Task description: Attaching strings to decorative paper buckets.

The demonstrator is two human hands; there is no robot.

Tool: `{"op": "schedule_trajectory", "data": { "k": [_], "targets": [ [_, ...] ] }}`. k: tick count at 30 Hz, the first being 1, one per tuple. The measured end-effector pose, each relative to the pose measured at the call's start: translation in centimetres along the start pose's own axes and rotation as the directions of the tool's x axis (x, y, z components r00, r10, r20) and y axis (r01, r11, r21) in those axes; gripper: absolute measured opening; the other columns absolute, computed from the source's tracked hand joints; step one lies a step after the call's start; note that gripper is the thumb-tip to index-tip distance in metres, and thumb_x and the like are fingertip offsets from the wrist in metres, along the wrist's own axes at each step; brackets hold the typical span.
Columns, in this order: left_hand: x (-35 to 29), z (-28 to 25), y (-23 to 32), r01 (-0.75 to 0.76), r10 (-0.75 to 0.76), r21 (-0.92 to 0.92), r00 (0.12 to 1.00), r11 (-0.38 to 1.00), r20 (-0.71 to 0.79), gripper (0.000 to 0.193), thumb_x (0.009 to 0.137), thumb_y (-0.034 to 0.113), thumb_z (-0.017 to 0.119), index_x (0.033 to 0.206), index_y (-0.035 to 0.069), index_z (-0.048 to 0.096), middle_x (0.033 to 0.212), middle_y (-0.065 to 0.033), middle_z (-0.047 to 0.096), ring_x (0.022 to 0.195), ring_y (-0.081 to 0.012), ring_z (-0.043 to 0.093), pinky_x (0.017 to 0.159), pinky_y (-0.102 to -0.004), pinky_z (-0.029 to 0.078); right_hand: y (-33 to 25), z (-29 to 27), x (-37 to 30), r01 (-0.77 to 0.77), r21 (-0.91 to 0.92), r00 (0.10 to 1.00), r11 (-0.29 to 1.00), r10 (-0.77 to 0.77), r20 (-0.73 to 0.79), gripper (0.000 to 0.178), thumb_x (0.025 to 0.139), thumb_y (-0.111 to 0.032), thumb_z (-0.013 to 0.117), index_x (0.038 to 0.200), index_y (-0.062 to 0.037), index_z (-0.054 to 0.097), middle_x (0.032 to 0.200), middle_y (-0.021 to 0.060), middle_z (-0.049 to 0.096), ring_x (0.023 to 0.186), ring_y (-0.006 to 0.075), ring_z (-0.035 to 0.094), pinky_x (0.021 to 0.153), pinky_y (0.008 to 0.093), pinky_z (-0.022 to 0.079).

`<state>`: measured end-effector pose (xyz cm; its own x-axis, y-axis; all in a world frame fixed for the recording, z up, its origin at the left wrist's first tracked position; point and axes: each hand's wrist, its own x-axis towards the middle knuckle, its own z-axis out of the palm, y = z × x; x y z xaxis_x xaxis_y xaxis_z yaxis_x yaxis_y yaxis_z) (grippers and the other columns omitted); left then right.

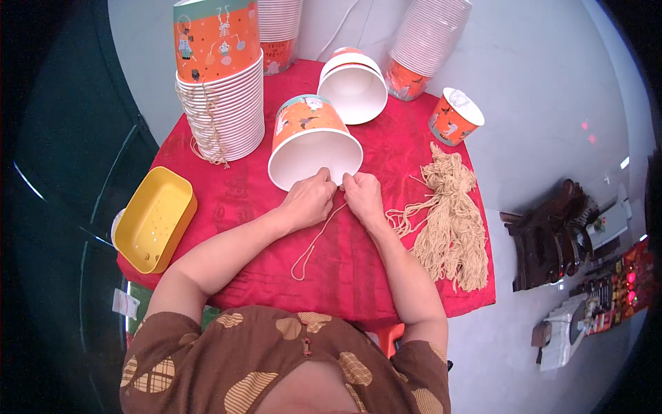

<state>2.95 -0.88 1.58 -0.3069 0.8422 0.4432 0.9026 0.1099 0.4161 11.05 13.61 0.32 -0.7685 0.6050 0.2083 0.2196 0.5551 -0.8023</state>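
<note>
An orange paper bucket (307,119) with a white inside lies tipped on the table, its mouth facing me. My left hand (309,201) is closed at the bucket's lower rim, fingers reaching just inside. Right beside it, my right hand (363,198) pinches at the same rim, where a thin beige cord (315,243) meets the fingers. The cord's free part hangs down from between my hands and ends in a loop on the cloth. My fingers hide the exact spot where cord and rim meet.
A red cloth (241,228) covers the table. On the left stand a tall stack of buckets (219,110) and a yellow tray (155,221). A bundle of beige cords (452,228) lies on the right, near a small orange cup (456,119). More buckets (353,90) lie behind.
</note>
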Motion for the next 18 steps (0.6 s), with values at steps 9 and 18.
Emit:
{"op": "schedule_trajectory", "data": {
  "k": [9,18],
  "targets": [
    [0.0,-2.3,2.4,-0.221,0.213,-0.018,0.957,0.975,-0.197,0.021,0.080,0.015,0.069,0.069,0.000,0.060,0.080,-0.0136,0.056,0.061,-0.0310,0.061,0.055,-0.0417,0.051,-1.8,-3.2,0.3,0.314,-0.282,0.834,0.907,-0.405,-0.374,0.020,0.092,-0.014,0.055,0.077,-0.0028,0.059,0.061,0.0190,0.060,0.055,0.0366,0.062,0.050,0.0462,0.047],
    [1.5,-8.4,4.1,0.118,-0.111,0.112,0.991,0.987,-0.068,0.041,0.077,0.035,0.066,0.061,-0.003,0.064,0.065,-0.0211,0.062,0.060,-0.0372,0.064,0.056,-0.0477,0.051,-4.2,-8.7,2.4,0.327,-0.754,0.635,0.570,-0.723,-0.272,0.003,0.087,-0.009,0.059,0.086,-0.0064,0.057,0.063,0.0106,0.059,0.054,0.0276,0.062,0.047,0.0384,0.048]
  ]
}}
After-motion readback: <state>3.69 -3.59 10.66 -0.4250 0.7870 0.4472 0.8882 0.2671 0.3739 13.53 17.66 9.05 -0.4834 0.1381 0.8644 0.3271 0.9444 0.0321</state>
